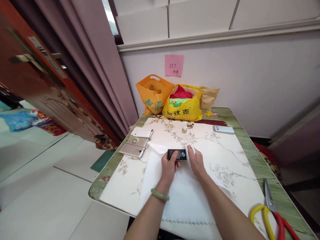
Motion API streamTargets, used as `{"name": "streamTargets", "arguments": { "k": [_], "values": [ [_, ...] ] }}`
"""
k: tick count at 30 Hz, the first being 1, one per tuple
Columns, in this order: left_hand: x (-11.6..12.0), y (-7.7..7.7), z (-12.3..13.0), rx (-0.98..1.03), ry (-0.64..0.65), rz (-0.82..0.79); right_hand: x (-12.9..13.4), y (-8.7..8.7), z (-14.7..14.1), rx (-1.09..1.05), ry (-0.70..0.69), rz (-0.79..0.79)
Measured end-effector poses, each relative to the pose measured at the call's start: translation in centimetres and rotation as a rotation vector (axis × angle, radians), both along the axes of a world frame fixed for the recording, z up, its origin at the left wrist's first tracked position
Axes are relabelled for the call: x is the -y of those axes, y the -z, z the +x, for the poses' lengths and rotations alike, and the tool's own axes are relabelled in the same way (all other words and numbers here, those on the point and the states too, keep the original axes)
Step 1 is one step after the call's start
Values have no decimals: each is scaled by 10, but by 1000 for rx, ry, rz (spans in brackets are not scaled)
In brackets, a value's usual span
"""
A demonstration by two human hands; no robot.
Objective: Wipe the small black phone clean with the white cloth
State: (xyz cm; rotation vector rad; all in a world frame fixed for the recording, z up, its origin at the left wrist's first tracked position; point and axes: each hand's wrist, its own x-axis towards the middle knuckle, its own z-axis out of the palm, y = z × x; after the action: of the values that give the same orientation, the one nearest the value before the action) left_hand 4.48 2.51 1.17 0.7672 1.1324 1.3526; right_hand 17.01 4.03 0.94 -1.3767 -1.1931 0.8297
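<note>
A small black phone (178, 155) lies sideways between my hands, above a white cloth (186, 196) spread at the table's near side. My left hand (168, 165) grips the phone's left end, thumb across its front. Pinched in my right hand (196, 161) is a bunched part of the cloth, held against the phone's right end. A green bangle circles my left wrist.
Three phones (132, 150) lie at the left, a silver phone (223, 129) at the back right. A small bottle (184, 128) stands behind my hands. Orange (152, 95) and yellow (182, 111) bags stand by the wall. Scissors (270, 203) lie at the near right.
</note>
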Motion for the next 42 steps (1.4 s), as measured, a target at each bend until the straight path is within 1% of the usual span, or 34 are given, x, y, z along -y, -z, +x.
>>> {"name": "streamTargets", "arguments": {
  "k": [1, 5, 7, 10, 11, 14, 16, 19, 21, 23, 26, 29, 30, 32, 36, 39, 42],
  "values": [
    [0, 0, 0, -4, -9, 4, 0, 0, 0, 22, -8, 8],
    [0, 0, 1, -10, -62, 42, 1, -3, -1, 72, -114, 0],
    [0, 0, 1, -35, -37, 37, 1, -4, -1, 53, -96, -4],
    [0, 0, 1, -62, 2, 15, 1, -5, -1, 41, -19, 30],
    [0, 1, 1, -50, -6, 17, 1, -5, -1, 42, -26, 36],
    [-1, 0, 2, 8, -68, 38, 2, -6, -2, 32, -114, -5],
    [-1, 0, 2, 6, -67, 46, 1, -5, -2, 25, -116, -26],
    [0, 0, 1, -19, -3, 37, 0, -2, -2, 3, -24, 8],
    [0, -1, 1, 10, 14, 39, -1, 0, -2, -52, 22, 13],
    [0, -2, 0, 77, -3, 48, -2, 2, -1, -148, 72, -37],
    [-2, -4, -3, 182, -43, 59, -5, 3, 0, -320, 205, -147],
    [-3, -4, -5, 225, -35, 65, -7, 3, 3, -417, 265, -144],
    [-3, -4, -5, 223, -19, 65, -7, 3, 3, -412, 261, -122],
    [-1, -4, -5, 178, 38, 71, -6, 2, 3, -361, 210, -81],
    [5, -4, -2, 15, 161, 119, -1, -2, 1, -217, 9, -11],
    [6, -4, -2, -7, 159, 133, 0, -2, 0, -212, -68, -31],
    [5, -3, -2, 12, 132, 116, -1, -1, -1, -170, -82, -60]
  ]
}}
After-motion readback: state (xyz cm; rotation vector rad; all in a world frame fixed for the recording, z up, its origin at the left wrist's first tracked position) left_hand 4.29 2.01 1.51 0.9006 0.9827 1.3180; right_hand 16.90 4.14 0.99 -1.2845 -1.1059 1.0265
